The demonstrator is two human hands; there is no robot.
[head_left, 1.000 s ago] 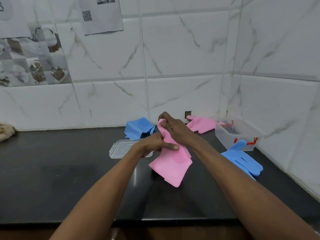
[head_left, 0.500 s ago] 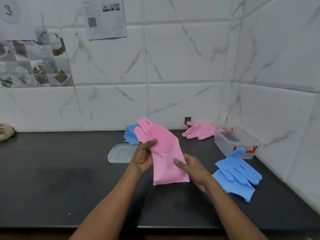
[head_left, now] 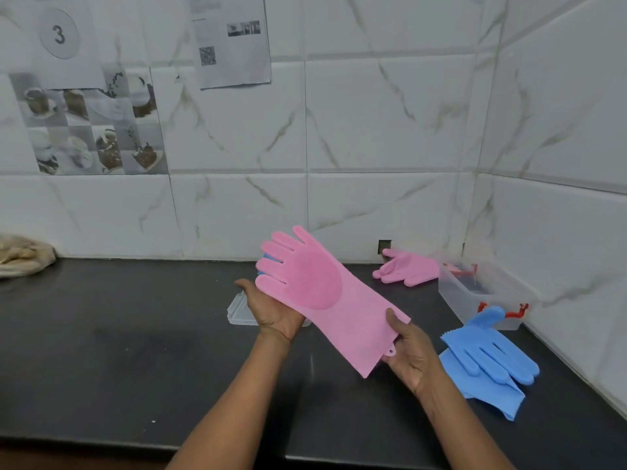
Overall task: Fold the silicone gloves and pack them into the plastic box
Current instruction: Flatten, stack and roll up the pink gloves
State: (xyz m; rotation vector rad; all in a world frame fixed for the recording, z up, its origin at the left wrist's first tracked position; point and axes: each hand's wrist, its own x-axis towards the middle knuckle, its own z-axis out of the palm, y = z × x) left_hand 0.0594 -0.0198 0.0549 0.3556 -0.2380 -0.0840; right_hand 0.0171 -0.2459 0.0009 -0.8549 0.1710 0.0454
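Note:
I hold a pink silicone glove (head_left: pixel 325 293) stretched out flat above the black counter, bristled palm up, fingers pointing up-left. My left hand (head_left: pixel 274 310) supports it under the palm and fingers. My right hand (head_left: pixel 407 351) grips its cuff end. A second pink glove (head_left: pixel 407 271) lies at the back by the wall. A blue glove (head_left: pixel 492 357) lies on the counter to the right. Another blue glove (head_left: pixel 264 257) is mostly hidden behind the held one. The clear plastic box (head_left: pixel 481 296) with red clips stands open in the right corner.
The box's clear lid (head_left: pixel 239 312) lies on the counter behind my left hand. A beige cloth (head_left: pixel 23 254) sits at the far left by the wall. Tiled walls close the back and right sides. The counter's front edge (head_left: pixel 101 440) runs along the bottom.
The pink glove went from bunched up in both hands to spread out full length. My right hand moved down to the cuff and my left hand slid under the palm.

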